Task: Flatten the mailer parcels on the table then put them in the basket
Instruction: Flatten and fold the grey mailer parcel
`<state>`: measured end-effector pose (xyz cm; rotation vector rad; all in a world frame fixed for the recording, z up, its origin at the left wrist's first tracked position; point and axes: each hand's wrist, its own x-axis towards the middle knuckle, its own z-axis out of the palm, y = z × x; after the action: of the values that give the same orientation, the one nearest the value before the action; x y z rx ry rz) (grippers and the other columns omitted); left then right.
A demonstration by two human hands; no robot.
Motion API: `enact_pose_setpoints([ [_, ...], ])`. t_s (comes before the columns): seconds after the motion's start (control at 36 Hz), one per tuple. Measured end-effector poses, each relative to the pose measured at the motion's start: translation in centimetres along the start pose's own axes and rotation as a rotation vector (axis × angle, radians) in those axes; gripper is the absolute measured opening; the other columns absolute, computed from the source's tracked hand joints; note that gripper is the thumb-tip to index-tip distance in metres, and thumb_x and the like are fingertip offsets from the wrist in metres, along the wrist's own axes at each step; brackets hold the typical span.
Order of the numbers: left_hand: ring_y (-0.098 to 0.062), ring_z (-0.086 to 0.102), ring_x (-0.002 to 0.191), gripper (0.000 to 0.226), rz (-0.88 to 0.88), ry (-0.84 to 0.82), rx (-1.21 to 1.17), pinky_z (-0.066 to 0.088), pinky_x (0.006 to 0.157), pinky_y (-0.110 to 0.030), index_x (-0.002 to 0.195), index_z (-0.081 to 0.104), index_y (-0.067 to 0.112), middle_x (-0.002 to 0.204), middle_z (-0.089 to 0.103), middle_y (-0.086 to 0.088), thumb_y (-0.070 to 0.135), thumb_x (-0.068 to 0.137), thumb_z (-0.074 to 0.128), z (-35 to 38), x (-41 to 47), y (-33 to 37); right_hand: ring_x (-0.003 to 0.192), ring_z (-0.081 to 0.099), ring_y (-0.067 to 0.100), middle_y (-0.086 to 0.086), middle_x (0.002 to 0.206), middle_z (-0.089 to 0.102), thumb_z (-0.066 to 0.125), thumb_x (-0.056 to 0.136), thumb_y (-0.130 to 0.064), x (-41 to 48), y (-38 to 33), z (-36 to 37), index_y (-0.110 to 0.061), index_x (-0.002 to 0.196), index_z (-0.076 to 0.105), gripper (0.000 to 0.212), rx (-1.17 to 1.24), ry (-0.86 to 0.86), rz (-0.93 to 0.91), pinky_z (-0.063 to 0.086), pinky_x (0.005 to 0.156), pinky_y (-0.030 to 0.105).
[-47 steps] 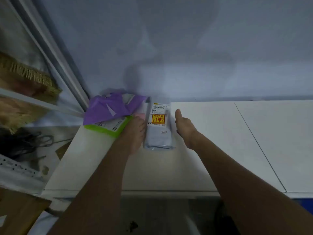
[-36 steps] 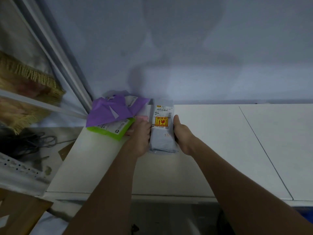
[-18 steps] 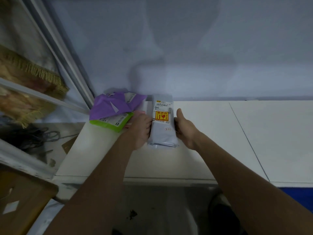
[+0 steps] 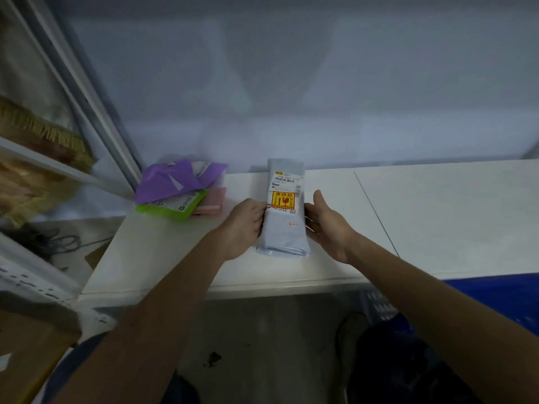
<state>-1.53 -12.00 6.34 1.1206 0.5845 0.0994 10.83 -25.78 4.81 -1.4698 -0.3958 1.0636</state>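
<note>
Head-cam view, looking down at a white table set against a pale wall.

Centre: a grey mailer parcel, long and narrow, lying lengthwise away from the viewer. It has a white shipping label w/ barcode at the far end and a yellow-and-red fragile sticker below that. The near end sits on the table. The far end overlaps the wall line, so can't tell if it lies fully flat.

L hand is at the parcel's left edge, fingers curled round that edge and gripping it, back of the hand up. R hand is at the right edge w/ palm turned toward the parcel. Its thumb is straight and pointing away, its fingers nearly straight, and the tips meet the parcel's side, so this is not a closed grip. Both bare forearms reach in from the bottom.

Far-left corner of the table, well apart from the grey parcel: a small heap. A crumpled purple mailer is on top, a green mailer under it, and a pink mailer beside the green one, all touching.

Lower right, below the table's front edge: a blue basket, only partly in view.
</note>
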Motion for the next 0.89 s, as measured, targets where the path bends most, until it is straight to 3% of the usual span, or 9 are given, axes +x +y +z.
enact_pose_setpoints([
  [0.14,-0.01,0.057,0.11,0.03,-0.002,-0.005,-0.084,0.04,0.097,-0.026,0.1,0.061,0.021,0.117,0.063,0.004,0.019,0.097,0.031,1.2,0.1,-1.3,0.111,0.056,0.006,-0.012,0.11,0.063,0.016,0.1,-0.057,-0.7,-0.2,-1.2,-0.03,0.114,0.055,0.049,-0.009,0.001,-0.003,0.039,0.101,0.025],
  [0.25,-0.008,0.057,0.108,0.029,0.006,0.006,-0.08,0.038,0.098,-0.026,0.098,0.061,0.022,0.111,0.063,0.007,0.02,0.097,0.032,1.3,0.5,-1.6,0.11,0.058,0.006,-0.008,0.115,0.064,0.016,0.1,-0.058,-0.1,0.2,-1.5,-0.03,0.105,0.06,0.053,-0.01,-0.006,0.0,0.041,0.1,0.026],
  [0.36,-0.009,0.057,0.11,0.029,0.001,0.028,-0.033,0.039,0.098,-0.027,0.1,0.062,0.022,0.111,0.065,0.007,0.021,0.097,0.033,1.0,0.8,-2.0,0.11,0.059,0.008,-0.006,0.116,0.063,0.016,0.099,-0.058,0.7,0.8,-1.1,-0.029,0.112,0.057,0.051,-0.001,0.01,0.017,0.041,0.097,0.025],
  [0.5,-0.01,0.062,0.103,0.029,-0.033,0.095,-0.02,0.047,0.081,-0.024,0.105,0.062,0.02,0.111,0.066,0.003,0.023,0.099,0.034,-0.3,1.8,-2.2,0.11,0.058,0.01,-0.008,0.111,0.062,0.018,0.1,-0.056,2.1,1.3,-0.1,-0.03,0.101,0.058,0.048,0.016,0.033,0.02,0.042,0.099,0.026],
  [0.61,-0.006,0.068,0.09,0.03,-0.033,0.126,0.086,0.049,0.074,-0.023,0.103,0.065,0.023,0.099,0.072,0.007,0.031,0.1,0.035,-1.1,2.8,-2.8,0.1,0.064,0.007,-0.009,0.104,0.068,0.019,0.101,-0.055,3.1,2.7,0.8,-0.031,0.097,0.063,0.051,0.017,0.073,0.061,0.047,0.082,0.021],
  [0.75,-0.019,0.068,0.102,0.043,-0.082,0.101,0.193,0.05,0.093,-0.038,0.115,0.067,0.026,0.11,0.072,-0.001,0.047,0.099,0.033,-2.1,4.0,-3.3,0.096,0.065,0.007,-0.009,0.103,0.069,0.024,0.1,-0.055,4.2,4.7,1.7,-0.029,0.102,0.066,0.049,0.0,0.144,0.066,0.048,0.074,0.019],
  [0.89,-0.019,0.068,0.099,0.051,-0.105,0.23,0.353,0.046,0.099,-0.041,0.112,0.068,0.028,0.106,0.072,0.003,0.064,0.088,0.041,-2.9,5.4,-4.0,0.095,0.065,0.015,0.003,0.104,0.069,0.027,0.101,-0.051,5.5,4.7,1.6,-0.017,0.114,0.061,0.05,-0.047,0.202,0.077,0.051,0.079,0.026],
])
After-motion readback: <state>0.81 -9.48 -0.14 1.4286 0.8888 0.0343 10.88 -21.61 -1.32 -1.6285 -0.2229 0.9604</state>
